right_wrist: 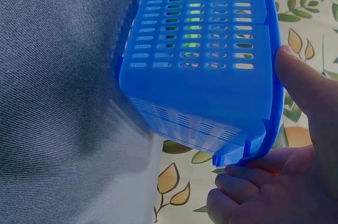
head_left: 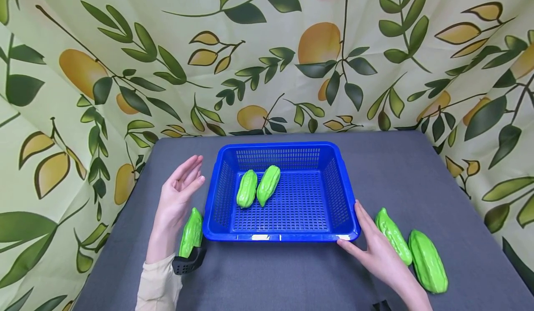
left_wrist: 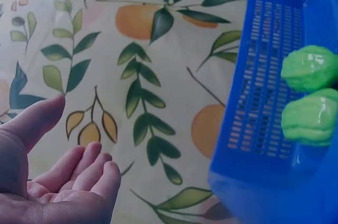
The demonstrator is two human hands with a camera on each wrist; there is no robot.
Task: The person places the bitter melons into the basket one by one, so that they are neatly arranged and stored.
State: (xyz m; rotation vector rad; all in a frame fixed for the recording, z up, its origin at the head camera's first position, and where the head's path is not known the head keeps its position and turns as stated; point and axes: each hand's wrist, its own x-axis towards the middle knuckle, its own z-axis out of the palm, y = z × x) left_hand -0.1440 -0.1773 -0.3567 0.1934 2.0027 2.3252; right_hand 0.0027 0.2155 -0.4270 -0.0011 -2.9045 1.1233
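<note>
A blue plastic basket (head_left: 283,237) with slotted walls rests on the table. Inside it, toward the left, lie two bright green ridged bitter melons, the left one (head_left: 247,189) and the right one (head_left: 268,185). My right hand (head_left: 377,250) grips the basket's front right corner; in the right wrist view the thumb lies against the rim (right_wrist: 274,92) and the fingers curl under it. My left hand (head_left: 178,195) is raised left of the basket, apart from it, fingers extended and holding nothing. Another bitter melon (head_left: 192,232) lies beside the left wrist, its lower end hidden behind a black wrist strap.
Two more bitter melons lie right of the basket: one (head_left: 393,237) partly behind the right hand, the other (head_left: 427,261) further right. A grey cloth (head_left: 267,274) covers the table. A curtain (head_left: 267,70) printed with leaves and fruit hangs behind and at both sides.
</note>
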